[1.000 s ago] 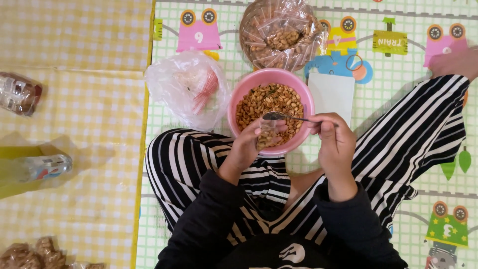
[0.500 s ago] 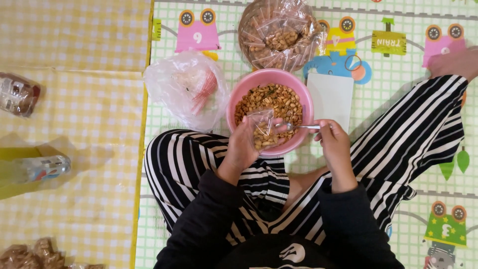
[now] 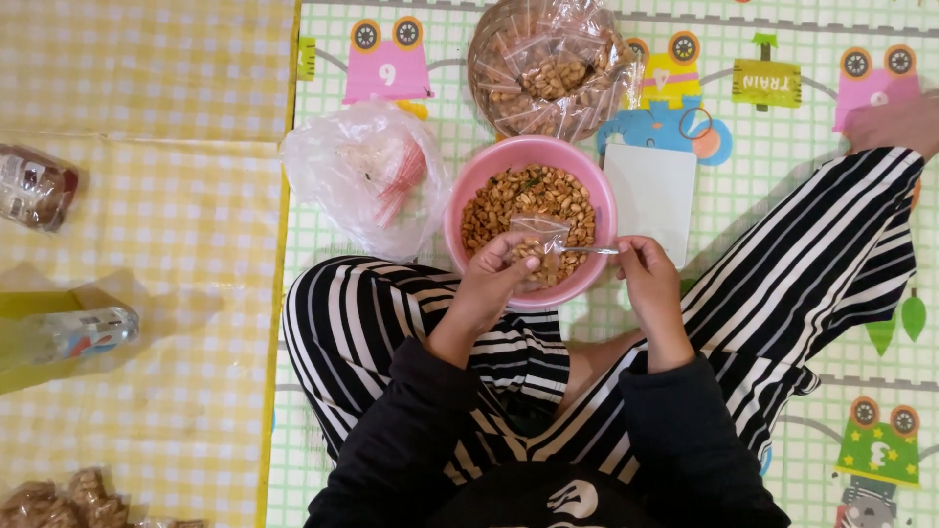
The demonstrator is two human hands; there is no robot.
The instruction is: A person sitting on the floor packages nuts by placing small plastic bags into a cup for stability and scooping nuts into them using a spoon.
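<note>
Filling a small clear bag with roasted peanuts over a pink bowl

The left hand (image 3: pixel 489 284) pinches the small clear bag (image 3: pixel 536 249) above the pink bowl (image 3: pixel 460 210) of peanuts (image 3: pixel 518 196); the right hand (image 3: pixel 648 284) grips a metal spoon (image 3: pixel 587 250), its tip at the bag's mouth, on the play mat (image 3: pixel 782 127)

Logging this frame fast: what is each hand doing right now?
Left hand: closed on a small clear bag of peanuts, over the pink bowl.
Right hand: closed on a metal spoon, its tip at the bag's mouth.
</note>
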